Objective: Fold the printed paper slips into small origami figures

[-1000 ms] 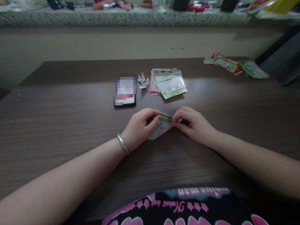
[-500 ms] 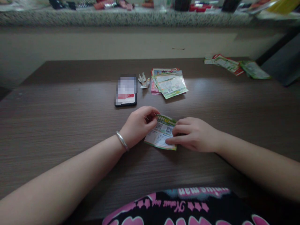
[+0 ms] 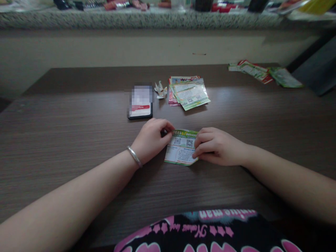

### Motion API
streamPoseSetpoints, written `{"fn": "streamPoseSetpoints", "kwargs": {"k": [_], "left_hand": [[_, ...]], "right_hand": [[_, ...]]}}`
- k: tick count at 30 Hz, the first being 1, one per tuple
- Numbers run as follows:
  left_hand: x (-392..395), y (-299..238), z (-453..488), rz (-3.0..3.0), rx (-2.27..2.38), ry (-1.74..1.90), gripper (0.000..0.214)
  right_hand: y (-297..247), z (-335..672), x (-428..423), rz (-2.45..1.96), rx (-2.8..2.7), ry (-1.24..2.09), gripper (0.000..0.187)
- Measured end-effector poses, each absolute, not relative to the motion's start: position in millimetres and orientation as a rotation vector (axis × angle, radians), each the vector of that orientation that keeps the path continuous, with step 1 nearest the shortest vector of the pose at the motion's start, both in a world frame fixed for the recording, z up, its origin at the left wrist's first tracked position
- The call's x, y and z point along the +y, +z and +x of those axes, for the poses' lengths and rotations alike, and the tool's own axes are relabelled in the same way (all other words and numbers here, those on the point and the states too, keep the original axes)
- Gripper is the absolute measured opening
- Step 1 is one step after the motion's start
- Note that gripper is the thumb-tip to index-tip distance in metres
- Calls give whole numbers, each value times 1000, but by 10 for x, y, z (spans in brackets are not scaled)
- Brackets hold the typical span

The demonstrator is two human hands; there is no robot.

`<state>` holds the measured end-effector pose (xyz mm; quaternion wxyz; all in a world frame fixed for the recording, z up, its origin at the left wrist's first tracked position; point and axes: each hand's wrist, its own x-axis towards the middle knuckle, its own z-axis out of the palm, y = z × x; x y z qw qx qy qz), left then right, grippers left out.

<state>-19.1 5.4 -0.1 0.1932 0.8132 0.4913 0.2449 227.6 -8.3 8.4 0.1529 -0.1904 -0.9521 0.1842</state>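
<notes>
Between my two hands is a green-and-white printed leaflet (image 3: 181, 150) with two QR codes on it. My left hand (image 3: 156, 136), with a silver bangle on the wrist, pinches its upper left corner. My right hand (image 3: 216, 147) grips the right edge, fingers over the paper, and the lower right corner curls up a little. Beyond the hands lies a stack of similar leaflets (image 3: 193, 92). A small folded paper piece (image 3: 160, 90) with pointed tips stands left of that stack.
A phone (image 3: 141, 110) with a blurred screen lies left of the folded piece. More folded papers (image 3: 256, 71) rest at the back right of the brown table (image 3: 65, 122). A speckled stone ledge (image 3: 105, 20) holding assorted items runs along the back.
The leaflet has turned slightly and lies straighter. My right hand has moved up a little, its finger drawn back from the leaflet's middle to its edge. My left hand has shifted slightly left.
</notes>
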Motion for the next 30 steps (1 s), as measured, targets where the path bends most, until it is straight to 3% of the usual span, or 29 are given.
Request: {"fn": "streamPoseSetpoints", "kwargs": {"k": [7, 14, 30], "left_hand": [[10, 48, -163, 2084, 1343, 710, 9], [-91, 94, -81, 1968, 1255, 710, 9], [-148, 134, -15, 1678, 1092, 703, 15]], "right_hand": [[47, 2255, -48, -841, -2540, 622, 18], [54, 2185, -100, -1112, -2261, 702, 7], [52, 2152, -98, -1019, -2186, 588, 10]]}}
